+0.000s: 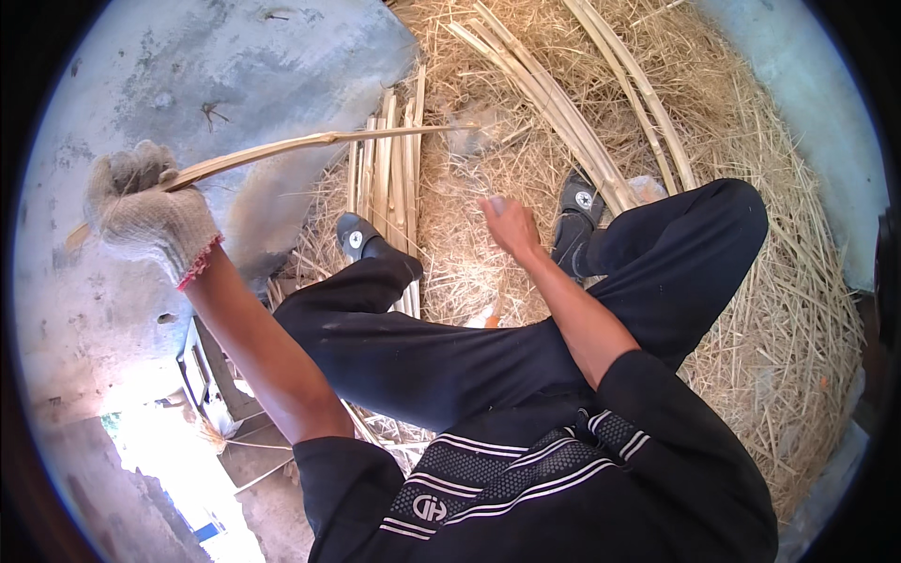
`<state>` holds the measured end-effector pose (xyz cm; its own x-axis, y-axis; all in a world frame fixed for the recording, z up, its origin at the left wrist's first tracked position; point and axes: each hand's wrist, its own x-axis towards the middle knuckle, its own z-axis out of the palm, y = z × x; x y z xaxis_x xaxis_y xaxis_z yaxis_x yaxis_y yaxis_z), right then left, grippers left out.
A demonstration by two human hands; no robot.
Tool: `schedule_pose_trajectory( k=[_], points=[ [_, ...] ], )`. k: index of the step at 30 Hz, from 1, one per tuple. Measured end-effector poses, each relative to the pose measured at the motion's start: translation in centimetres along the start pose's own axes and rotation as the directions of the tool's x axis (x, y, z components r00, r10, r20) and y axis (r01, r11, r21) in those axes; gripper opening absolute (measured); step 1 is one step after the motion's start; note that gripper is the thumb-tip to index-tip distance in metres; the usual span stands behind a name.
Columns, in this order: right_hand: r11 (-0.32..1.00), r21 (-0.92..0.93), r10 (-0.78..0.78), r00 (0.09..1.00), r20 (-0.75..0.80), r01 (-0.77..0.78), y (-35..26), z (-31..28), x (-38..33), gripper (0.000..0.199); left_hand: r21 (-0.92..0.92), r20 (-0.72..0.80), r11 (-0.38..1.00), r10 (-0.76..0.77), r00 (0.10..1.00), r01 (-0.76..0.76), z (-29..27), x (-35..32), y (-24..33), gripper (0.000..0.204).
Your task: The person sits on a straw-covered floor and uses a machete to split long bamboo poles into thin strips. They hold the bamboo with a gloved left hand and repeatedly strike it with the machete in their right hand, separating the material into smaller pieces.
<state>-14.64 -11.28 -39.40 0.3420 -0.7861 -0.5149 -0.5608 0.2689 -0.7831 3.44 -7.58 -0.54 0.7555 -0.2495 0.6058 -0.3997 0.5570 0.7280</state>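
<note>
My left hand [150, 202], in a knitted off-white work glove with a red cuff edge, is raised at the far left. Its fingers are wrapped round a long, slightly bent split bamboo strip [310, 141]. The strip runs to the right across the view, its far end thinning out above the straw. My right hand [512, 228] is bare and closed, held low between my feet, below the strip's far end. What it grips, if anything, cannot be made out; a greyish blur lies just above it.
Several bamboo strips [383, 174] lie beside my left foot, and longer ones [554, 98] reach past my right shoe [574, 211]. Shavings [751, 319] cover the floor thickly. A worn blue-white wall [282, 56] stands at the left, another pale wall [826, 122] at the right.
</note>
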Motion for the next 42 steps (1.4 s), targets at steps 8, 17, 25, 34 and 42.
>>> schedule_pose_trajectory(
  k=[8,17,25,34,42],
  points=[
    [0.972,0.013,-0.228,0.957,-0.179,0.234,1.4,0.2,-0.5,0.063,-0.037,0.063,0.999,0.009,0.998,-0.007,1.0,0.3,-1.0,0.034],
    [0.986,-0.09,0.128,0.98,-0.153,-0.142,5.7,-1.3,2.8,0.068,-0.098,0.029,0.995,0.028,0.999,-0.025,1.2,-1.0,-0.9,0.033],
    [0.992,-0.037,-0.118,0.993,-0.032,0.117,1.0,-1.9,2.9,0.065,-0.183,0.687,0.92,-0.132,0.715,0.346,-4.8,4.2,-1.2,0.014],
    [0.986,-0.169,-0.036,0.984,-0.176,0.006,2.9,-1.4,5.1,0.06,-0.073,0.569,0.977,-0.123,0.813,0.199,-3.2,3.2,-1.6,0.025],
    [0.98,-0.128,-0.171,0.974,-0.146,0.153,-1.0,-1.6,2.5,0.059,0.334,0.431,0.906,0.097,0.897,-0.259,-8.5,9.5,-4.9,0.036]
  ],
)
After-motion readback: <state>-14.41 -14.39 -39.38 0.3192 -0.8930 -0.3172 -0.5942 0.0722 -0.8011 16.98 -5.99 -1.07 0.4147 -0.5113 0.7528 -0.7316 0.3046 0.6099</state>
